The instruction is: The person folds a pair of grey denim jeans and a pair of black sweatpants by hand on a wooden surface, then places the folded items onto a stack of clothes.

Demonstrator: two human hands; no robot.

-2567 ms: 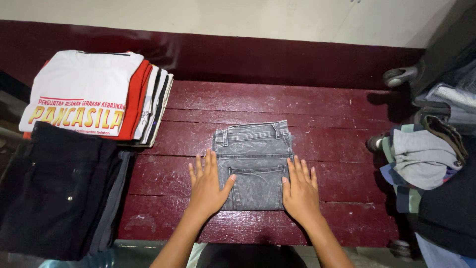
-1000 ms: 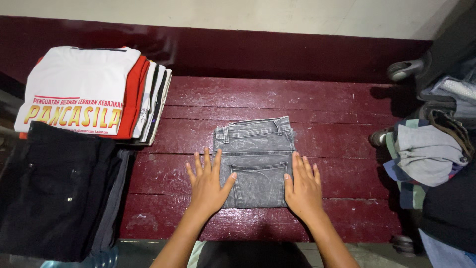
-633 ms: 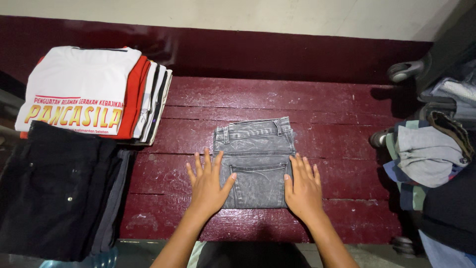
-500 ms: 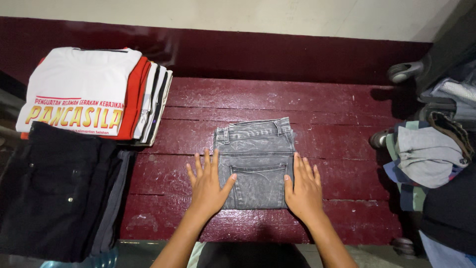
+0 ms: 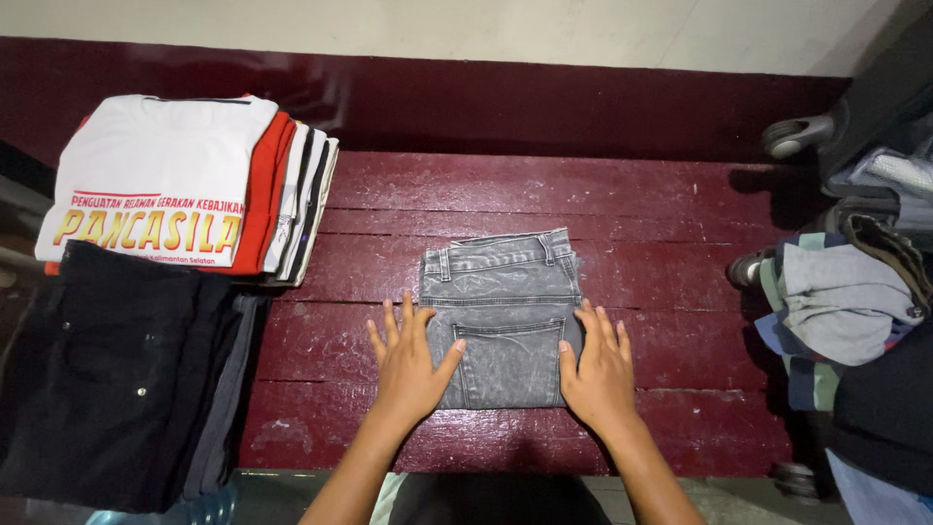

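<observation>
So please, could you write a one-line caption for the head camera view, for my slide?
Both hands, left hand and right hand, flank folded grey jeans on a dark red wooden bench.

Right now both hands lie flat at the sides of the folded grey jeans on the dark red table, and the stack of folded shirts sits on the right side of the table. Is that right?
Not quite. The stack of folded shirts sits on the left side of the table, not the right, as the head view shows. The left hand and right hand do lie flat at the sides of the folded grey jeans.
</observation>
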